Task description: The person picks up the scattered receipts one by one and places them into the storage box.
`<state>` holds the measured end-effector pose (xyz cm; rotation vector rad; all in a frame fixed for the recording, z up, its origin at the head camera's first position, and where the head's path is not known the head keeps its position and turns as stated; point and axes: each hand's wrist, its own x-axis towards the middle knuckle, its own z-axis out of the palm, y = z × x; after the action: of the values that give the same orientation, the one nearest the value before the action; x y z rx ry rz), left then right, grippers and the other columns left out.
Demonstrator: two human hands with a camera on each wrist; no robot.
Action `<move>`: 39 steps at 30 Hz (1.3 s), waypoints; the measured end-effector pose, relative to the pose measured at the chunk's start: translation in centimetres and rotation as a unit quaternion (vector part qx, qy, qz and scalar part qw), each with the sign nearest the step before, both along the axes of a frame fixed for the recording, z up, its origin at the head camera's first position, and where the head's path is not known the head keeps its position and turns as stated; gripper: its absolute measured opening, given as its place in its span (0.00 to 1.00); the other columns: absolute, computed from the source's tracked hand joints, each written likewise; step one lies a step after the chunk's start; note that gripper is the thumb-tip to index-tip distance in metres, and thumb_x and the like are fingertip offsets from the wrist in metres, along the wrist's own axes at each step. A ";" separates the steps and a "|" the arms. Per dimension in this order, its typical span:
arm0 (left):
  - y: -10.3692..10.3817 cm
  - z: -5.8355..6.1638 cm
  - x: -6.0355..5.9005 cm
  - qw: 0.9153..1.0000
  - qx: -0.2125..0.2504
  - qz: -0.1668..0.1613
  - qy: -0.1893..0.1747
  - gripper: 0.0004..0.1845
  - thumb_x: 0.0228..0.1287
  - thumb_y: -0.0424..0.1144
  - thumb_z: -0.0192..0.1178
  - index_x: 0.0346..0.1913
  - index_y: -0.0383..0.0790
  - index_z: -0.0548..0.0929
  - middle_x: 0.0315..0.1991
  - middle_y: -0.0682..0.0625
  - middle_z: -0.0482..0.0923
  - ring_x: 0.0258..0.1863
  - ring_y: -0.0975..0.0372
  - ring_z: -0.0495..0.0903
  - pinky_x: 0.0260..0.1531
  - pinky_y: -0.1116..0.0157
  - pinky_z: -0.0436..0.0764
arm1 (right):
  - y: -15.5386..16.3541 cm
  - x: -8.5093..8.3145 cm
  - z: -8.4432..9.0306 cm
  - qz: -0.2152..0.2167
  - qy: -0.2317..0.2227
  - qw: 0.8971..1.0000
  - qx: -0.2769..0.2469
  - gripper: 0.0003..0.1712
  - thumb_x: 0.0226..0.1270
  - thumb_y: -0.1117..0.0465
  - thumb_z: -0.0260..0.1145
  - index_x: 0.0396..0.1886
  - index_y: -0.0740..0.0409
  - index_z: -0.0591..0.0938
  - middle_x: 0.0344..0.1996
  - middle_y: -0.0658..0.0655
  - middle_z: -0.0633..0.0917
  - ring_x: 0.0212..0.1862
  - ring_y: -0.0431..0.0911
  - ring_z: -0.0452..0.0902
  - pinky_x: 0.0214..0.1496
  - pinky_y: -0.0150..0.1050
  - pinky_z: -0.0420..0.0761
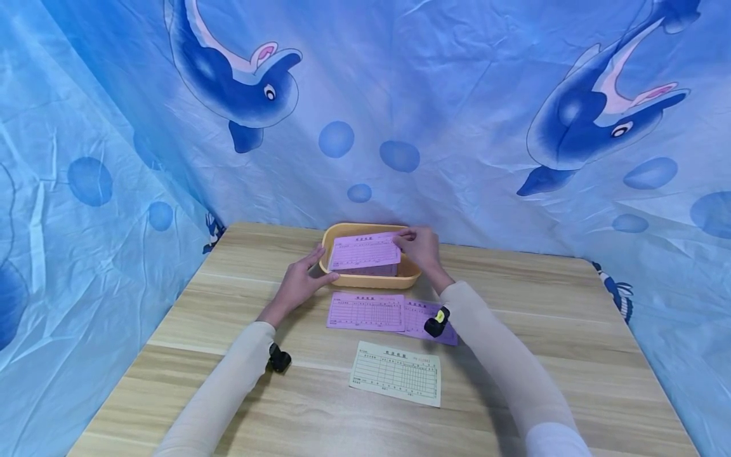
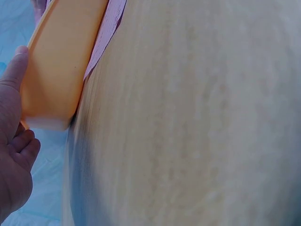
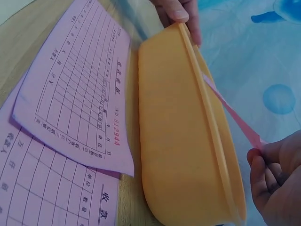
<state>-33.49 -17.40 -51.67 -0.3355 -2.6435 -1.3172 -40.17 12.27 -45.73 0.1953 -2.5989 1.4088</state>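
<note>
A yellow tray (image 1: 342,230) stands at the table's far middle with pink slips (image 1: 368,270) lying in it. My right hand (image 1: 419,244) pinches the right edge of one pink slip (image 1: 364,251) and holds it flat just over the tray. In the right wrist view that slip (image 3: 230,113) shows edge-on above the tray's rim (image 3: 207,117), with the right hand (image 3: 277,183) at its end. My left hand (image 1: 299,282) rests against the tray's left end. Its thumb (image 2: 16,66) lies straight along the tray wall (image 2: 56,70), and the other fingers are loosely curled.
Two pink slips (image 1: 365,311) (image 1: 425,320) lie overlapping on the wooden table (image 1: 542,317) in front of the tray, and a cream slip (image 1: 396,372) lies nearer me. Blue dolphin-print cloth (image 1: 457,127) hangs behind and at both sides.
</note>
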 end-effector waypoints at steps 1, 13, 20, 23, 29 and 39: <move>0.0 0.0 0.0 1.000 0.001 -0.001 0.001 0.49 0.58 0.58 0.73 0.75 0.35 0.66 0.78 0.44 0.60 0.78 0.49 0.58 0.78 0.51 0.57 | -0.2 0.0 0.0 0.002 0.001 1.000 0.005 0.08 0.67 0.61 0.74 0.40 0.62 0.90 0.34 0.59 0.91 0.34 0.49 0.89 0.34 0.37 0.88; 0.0 -0.1 0.1 1.000 0.003 -0.005 0.007 0.49 0.58 0.57 0.74 0.75 0.33 0.67 0.78 0.42 0.59 0.78 0.48 0.58 0.78 0.50 0.57 | -1.5 -0.2 -0.8 0.007 -0.020 0.999 0.050 0.08 0.68 0.61 0.73 0.41 0.61 0.90 0.36 0.58 0.91 0.37 0.48 0.87 0.36 0.38 0.88; 0.0 -0.1 0.3 1.000 0.002 -0.009 0.011 0.50 0.57 0.56 0.75 0.75 0.33 0.67 0.78 0.42 0.59 0.78 0.48 0.58 0.78 0.49 0.57 | -2.0 -0.1 -0.9 0.013 -0.040 0.998 0.054 0.07 0.67 0.63 0.73 0.41 0.62 0.90 0.37 0.59 0.91 0.38 0.49 0.88 0.37 0.37 0.88; -0.1 -0.1 0.3 1.000 0.003 -0.009 0.010 0.49 0.57 0.56 0.74 0.75 0.33 0.66 0.78 0.42 0.59 0.78 0.49 0.58 0.78 0.50 0.57 | -1.9 -0.1 -1.0 0.016 -0.044 0.997 0.059 0.09 0.67 0.61 0.74 0.41 0.62 0.90 0.38 0.59 0.91 0.41 0.50 0.88 0.40 0.40 0.89; 0.0 -0.1 0.3 1.000 -0.002 -0.004 0.007 0.49 0.58 0.56 0.74 0.75 0.34 0.66 0.78 0.43 0.59 0.79 0.50 0.58 0.78 0.52 0.56 | -0.9 0.3 -0.7 0.029 -0.034 0.997 0.066 0.12 0.68 0.59 0.72 0.44 0.64 0.89 0.40 0.61 0.91 0.44 0.52 0.89 0.47 0.42 0.89; 0.1 0.1 0.6 1.000 -0.006 -0.002 0.000 0.49 0.58 0.56 0.74 0.75 0.35 0.65 0.78 0.44 0.58 0.79 0.52 0.57 0.79 0.53 0.55 | 1.8 3.2 1.7 0.083 -0.024 0.996 -0.003 0.16 0.71 0.55 0.71 0.50 0.63 0.87 0.43 0.61 0.90 0.43 0.57 0.88 0.43 0.45 0.90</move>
<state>-32.93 -17.28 -51.62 -0.3441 -2.6526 -1.3037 -36.95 14.05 -44.02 0.3891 -2.6704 1.4904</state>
